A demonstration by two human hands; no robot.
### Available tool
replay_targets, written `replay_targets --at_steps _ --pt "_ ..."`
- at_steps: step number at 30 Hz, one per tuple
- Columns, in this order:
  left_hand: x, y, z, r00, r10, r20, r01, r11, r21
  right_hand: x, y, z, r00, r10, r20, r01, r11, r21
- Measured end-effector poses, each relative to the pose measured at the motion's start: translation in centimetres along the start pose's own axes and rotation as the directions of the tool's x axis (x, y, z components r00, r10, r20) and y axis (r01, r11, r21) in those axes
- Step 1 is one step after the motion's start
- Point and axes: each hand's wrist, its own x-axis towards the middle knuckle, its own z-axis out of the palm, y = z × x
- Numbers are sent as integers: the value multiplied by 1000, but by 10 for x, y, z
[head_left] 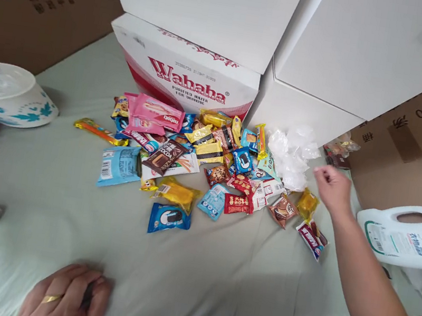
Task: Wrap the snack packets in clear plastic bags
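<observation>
The right hand (332, 189) hovers with fingers loosely curled, grasping nothing, just at three o'clock of the small yellow foil snack packet (307, 203) on the pale green cloth-covered bench (48, 196). The left hand (66, 298) rests flat at six o'clock, empty.

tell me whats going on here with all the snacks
A person sits at a cloth-covered table with a heap of wrapped snack packets spread in front of a Wahaha box. Their right hand hovers empty over the right edge of the heap, nearest a small yellow packet and some crumpled clear plastic. Their left hand, wearing a ring, rests flat near the table's front edge.
</observation>
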Motion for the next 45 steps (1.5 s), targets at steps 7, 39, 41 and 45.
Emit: replay_targets --at_steps 7,39,41,45 --pt "7 5 -3 998 42 -56 -43 999 -18 -13 -44 30 984 -174 -46 161 964 -210" --pt "127 98 71 695 249 674 705 -421 -571 -209 -195 85 907 100 410 -386 589 710" --pt "128 97 70 645 293 706 731 -507 -457 -209 -196 88 887 125 445 -443 505 740" --pt "128 96 71 536 453 712 830 -437 -346 -214 -193 94 891 97 443 -419 549 724"
